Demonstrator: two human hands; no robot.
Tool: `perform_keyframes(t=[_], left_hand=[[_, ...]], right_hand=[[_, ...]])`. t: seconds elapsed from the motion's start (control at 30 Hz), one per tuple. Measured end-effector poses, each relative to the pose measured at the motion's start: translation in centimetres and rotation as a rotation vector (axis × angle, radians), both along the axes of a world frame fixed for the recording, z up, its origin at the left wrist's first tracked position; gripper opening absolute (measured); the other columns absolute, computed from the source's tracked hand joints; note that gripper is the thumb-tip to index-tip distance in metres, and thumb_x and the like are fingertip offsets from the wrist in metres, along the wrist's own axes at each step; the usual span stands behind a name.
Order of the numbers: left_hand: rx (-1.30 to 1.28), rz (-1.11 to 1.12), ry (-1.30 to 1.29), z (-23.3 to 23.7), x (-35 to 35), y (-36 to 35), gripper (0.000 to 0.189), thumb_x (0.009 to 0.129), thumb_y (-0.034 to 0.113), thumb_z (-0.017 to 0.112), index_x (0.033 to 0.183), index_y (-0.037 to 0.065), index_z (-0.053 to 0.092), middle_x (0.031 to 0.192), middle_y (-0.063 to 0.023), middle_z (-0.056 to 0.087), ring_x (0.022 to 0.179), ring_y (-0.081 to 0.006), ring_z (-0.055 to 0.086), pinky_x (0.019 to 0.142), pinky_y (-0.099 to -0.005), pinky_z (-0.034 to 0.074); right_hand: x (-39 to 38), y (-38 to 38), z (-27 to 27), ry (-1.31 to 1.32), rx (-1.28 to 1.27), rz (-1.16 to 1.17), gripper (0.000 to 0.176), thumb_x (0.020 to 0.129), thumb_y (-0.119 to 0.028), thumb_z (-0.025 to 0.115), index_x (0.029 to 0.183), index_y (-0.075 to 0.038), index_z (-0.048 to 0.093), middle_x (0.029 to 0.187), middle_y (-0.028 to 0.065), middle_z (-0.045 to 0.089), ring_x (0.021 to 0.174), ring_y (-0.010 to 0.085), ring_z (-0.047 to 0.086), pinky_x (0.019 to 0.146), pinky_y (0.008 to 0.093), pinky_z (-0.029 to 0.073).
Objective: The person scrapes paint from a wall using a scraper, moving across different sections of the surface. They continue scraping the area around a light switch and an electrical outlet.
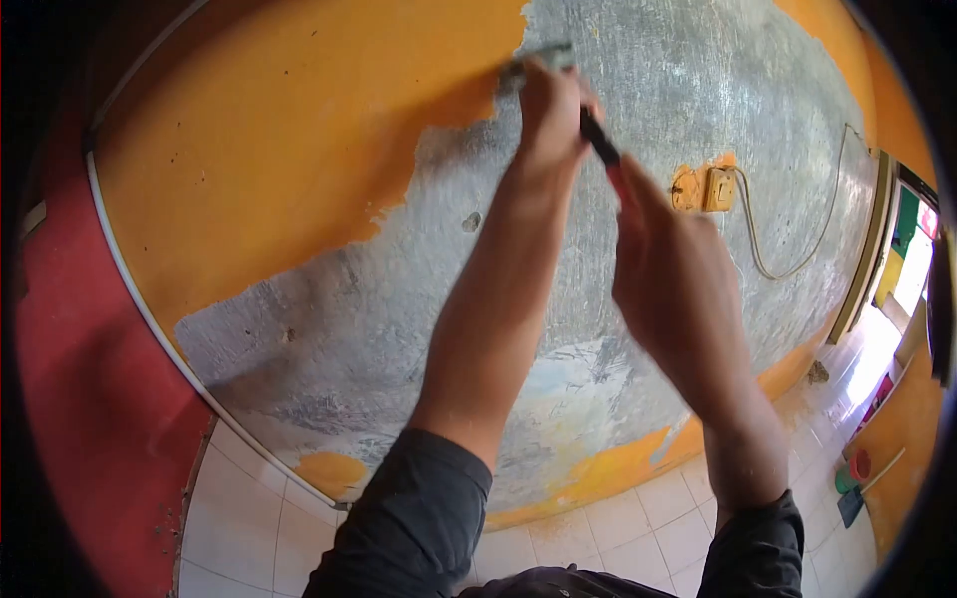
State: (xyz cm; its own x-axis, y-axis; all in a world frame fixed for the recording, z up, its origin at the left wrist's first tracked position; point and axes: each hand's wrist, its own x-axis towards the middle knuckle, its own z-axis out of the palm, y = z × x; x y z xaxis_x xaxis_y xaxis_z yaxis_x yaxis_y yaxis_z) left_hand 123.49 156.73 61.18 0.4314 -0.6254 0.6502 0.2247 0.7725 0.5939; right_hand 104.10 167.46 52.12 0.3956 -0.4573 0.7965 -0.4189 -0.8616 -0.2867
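Note:
Both my hands hold one scraper [596,138] against a wall. My left hand [550,110] grips it near the metal blade [533,58], which presses on the wall at the edge of the orange paint [299,130]. My right hand [663,249] is closed around the rear of the dark and red handle, lower and to the right. Around the blade the wall is bare grey plaster [688,70] where paint is gone. Both forearms are raised, with dark sleeves at the bottom of the view.
An orange wall socket [720,187] with a thin cable [797,264] sits right of my hands. A white pipe [140,299] runs along the corner beside a red wall [90,399]. White floor tiles [608,528] lie below. A doorway [912,259] opens at the right.

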Motion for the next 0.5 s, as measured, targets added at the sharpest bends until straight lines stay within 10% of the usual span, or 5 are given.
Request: perform_keyframes(t=[0.07, 0.2, 0.5], left_hand=[[0.071, -0.418, 0.384, 2.9, 0.7, -0.6, 0.040, 0.099, 0.042, 0.038, 0.087, 0.006, 0.050, 0.057, -0.0006, 0.045, 0.043, -0.0133, 0.042, 0.039, -0.0246, 0.028], [0.213, 0.007, 0.185, 1.1, -1.0, 0.7, 0.050, 0.099, 0.052, 0.035, 0.086, 0.006, 0.049, 0.056, -0.0001, 0.042, 0.044, -0.0132, 0.040, 0.040, -0.0284, 0.031], [0.152, -0.155, 0.223, 4.0, 0.5, -0.3, 0.043, 0.097, 0.048, 0.038, 0.076, 0.012, 0.047, 0.055, 0.0012, 0.042, 0.042, -0.0126, 0.038, 0.040, -0.0251, 0.030]], right_hand=[[0.1, -0.9, 1.9, -0.118, -0.163, 0.032, 0.033, 0.094, -0.010, 0.050, 0.127, -0.007, 0.054, 0.065, 0.0238, 0.062, 0.062, 0.0423, 0.064, 0.058, 0.0544, 0.048], [-0.2, -1.0, 0.1, -0.042, -0.071, -0.002, 0.034, 0.093, -0.010, 0.049, 0.127, -0.008, 0.054, 0.065, 0.0222, 0.062, 0.063, 0.0425, 0.064, 0.058, 0.0541, 0.049], [-0.3, -1.2, 3.0, -0.133, -0.130, 0.056, 0.037, 0.090, -0.006, 0.054, 0.127, -0.008, 0.059, 0.077, 0.0268, 0.064, 0.070, 0.0436, 0.064, 0.065, 0.0516, 0.049]])
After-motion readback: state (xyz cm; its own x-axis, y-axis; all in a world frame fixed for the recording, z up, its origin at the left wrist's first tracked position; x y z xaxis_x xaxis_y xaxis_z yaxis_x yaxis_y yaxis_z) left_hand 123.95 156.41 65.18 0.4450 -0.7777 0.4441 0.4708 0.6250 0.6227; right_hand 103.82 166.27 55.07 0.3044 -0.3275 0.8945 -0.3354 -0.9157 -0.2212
